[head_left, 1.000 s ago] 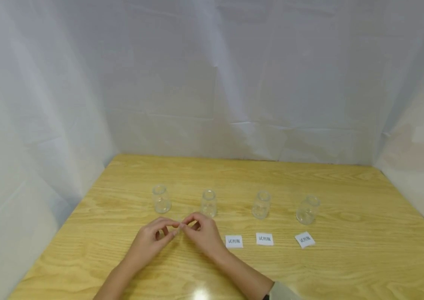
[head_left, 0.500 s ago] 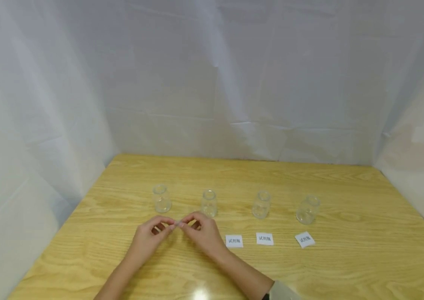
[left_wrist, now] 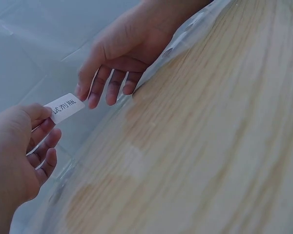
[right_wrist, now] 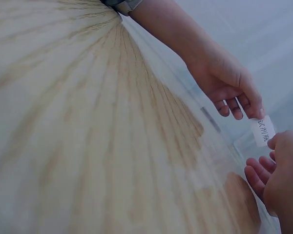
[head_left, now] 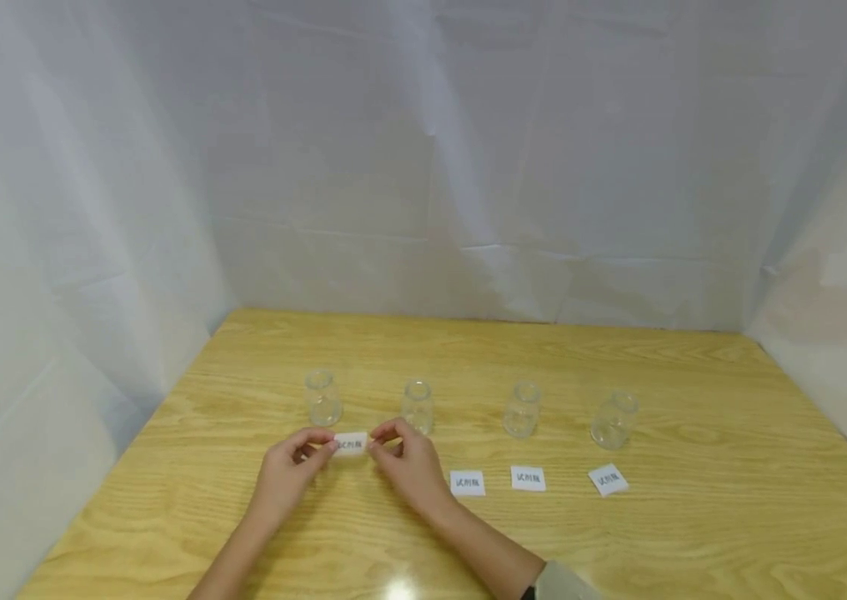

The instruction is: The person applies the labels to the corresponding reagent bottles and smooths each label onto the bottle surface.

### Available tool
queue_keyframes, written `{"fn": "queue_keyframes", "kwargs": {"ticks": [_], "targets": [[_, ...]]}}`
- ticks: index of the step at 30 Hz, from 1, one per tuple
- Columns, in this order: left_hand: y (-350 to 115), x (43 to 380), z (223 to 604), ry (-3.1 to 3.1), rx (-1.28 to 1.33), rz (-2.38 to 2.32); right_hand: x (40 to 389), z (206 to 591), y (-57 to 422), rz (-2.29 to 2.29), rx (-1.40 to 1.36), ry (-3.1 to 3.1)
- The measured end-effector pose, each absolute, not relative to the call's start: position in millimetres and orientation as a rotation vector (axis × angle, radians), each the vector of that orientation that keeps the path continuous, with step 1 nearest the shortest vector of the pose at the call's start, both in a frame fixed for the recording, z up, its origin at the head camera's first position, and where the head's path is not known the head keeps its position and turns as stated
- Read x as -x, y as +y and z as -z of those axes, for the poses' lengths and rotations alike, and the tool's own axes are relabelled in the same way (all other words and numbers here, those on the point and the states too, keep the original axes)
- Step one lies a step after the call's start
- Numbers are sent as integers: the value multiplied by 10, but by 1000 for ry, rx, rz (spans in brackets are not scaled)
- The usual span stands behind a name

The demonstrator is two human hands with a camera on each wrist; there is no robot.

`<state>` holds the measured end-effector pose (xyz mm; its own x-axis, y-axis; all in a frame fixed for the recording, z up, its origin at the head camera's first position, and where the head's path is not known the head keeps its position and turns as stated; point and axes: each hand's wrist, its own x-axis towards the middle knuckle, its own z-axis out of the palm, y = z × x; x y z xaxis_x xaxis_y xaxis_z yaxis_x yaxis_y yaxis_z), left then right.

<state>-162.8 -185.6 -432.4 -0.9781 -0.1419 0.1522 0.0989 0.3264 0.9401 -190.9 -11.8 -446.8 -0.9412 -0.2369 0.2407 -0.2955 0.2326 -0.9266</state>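
Observation:
A small white label (head_left: 351,443) with dark handwritten characters is stretched between my two hands, its written face toward the head camera. My left hand (head_left: 284,471) pinches its left end, the thumb covering the start of the writing. At the other end, the fingertips of my right hand (head_left: 412,467) pinch the edge; in the right wrist view its thumb meets the label's corner. Both wrist views show the remaining fingers loosely bent. Just beyond the hands stand a clear glass bottle (head_left: 323,400) and a second glass bottle (head_left: 418,400), partly covered by the right hand.
Farther right stand two more clear glass bottles, one upright (head_left: 523,410) and one that appears tilted (head_left: 614,421). Three written labels lie on the wooden table (head_left: 618,550): one near the right wrist (head_left: 467,482), a middle one (head_left: 528,477) and a turned one (head_left: 608,479). White sheeting (head_left: 543,167) surrounds the table.
My hands have moved apart, the left one shifting left. The label, mostly hidden between the fingertips before, now shows its written face. Bottles and table labels have stayed in place.

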Motion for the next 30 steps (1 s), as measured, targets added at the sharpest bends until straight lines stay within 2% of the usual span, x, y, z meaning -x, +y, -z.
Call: {"fn": "queue_keyframes", "kwargs": {"ticks": [13,30], "targets": [[-1873,1640,4332,-2379,-84,1665,1970,4474,-196,-1815,-516,-2414],[-1933,1686,4377,-2271,-65,1307,2115,4421,-410,-1770,-562,-2354]]}}
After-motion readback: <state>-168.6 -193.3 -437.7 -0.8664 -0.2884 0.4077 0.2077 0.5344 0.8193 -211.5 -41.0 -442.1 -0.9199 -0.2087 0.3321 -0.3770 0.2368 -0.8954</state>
